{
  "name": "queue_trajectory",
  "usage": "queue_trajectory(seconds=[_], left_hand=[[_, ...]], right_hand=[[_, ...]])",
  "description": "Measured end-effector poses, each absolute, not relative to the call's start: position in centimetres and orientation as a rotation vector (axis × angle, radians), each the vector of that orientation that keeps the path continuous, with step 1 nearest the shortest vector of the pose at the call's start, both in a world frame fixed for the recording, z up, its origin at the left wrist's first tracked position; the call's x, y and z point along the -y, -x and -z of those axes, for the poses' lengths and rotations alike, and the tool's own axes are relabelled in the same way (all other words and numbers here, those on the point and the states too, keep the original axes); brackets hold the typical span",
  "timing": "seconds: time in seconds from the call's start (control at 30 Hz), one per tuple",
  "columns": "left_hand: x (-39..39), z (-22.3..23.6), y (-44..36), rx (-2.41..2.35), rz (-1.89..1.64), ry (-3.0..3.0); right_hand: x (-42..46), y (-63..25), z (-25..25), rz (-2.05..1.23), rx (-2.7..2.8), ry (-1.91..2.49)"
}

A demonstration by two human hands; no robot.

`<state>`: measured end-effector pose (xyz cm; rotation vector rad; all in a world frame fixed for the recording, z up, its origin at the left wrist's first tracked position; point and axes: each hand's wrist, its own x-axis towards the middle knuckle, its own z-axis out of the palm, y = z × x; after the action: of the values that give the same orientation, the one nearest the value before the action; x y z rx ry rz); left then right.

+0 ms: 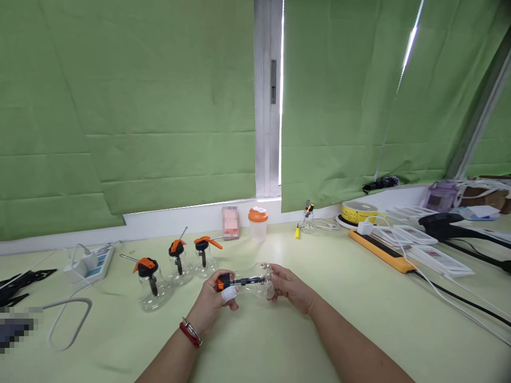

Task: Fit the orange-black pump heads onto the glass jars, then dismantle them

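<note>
A clear glass bottle (255,288) lies on its side between my hands, just above or on the table; which of the two I cannot tell. My left hand (211,298) is closed around its black-and-orange cap end, with a white wrap on one finger. At the wide base, the fingers of my right hand (289,287) grip the glass. A dark tube runs inside the bottle. Left of my hands stand similar upright bottles with black-and-orange tops and thin metal spouts: a near one (154,300), a middle one (181,274) and a far one (205,264).
A white power strip (93,266) with plugs and cables sits on the left. Along the back stand an orange-lidded cup (258,226), a small glass jar with tools (307,223) and a yellow round tin (359,213). An orange power strip (379,252) and stacked cards (439,260) lie right.
</note>
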<state>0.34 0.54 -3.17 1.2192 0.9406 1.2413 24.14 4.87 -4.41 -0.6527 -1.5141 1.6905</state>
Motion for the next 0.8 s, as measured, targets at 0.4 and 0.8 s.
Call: queue_trajectory(seconds=[0.4,0.8], left_hand=[[-0.33,2.97,-0.46,-0.935,-1.226,-1.219],[-0.26,2.93,-0.57,-0.934,-1.228,-1.212]], right_hand=[[-4.74,-23.83,4.19,-1.655,1.543,0.829],[-4.87,-23.58,4.43,-1.707,1.505,0.856]])
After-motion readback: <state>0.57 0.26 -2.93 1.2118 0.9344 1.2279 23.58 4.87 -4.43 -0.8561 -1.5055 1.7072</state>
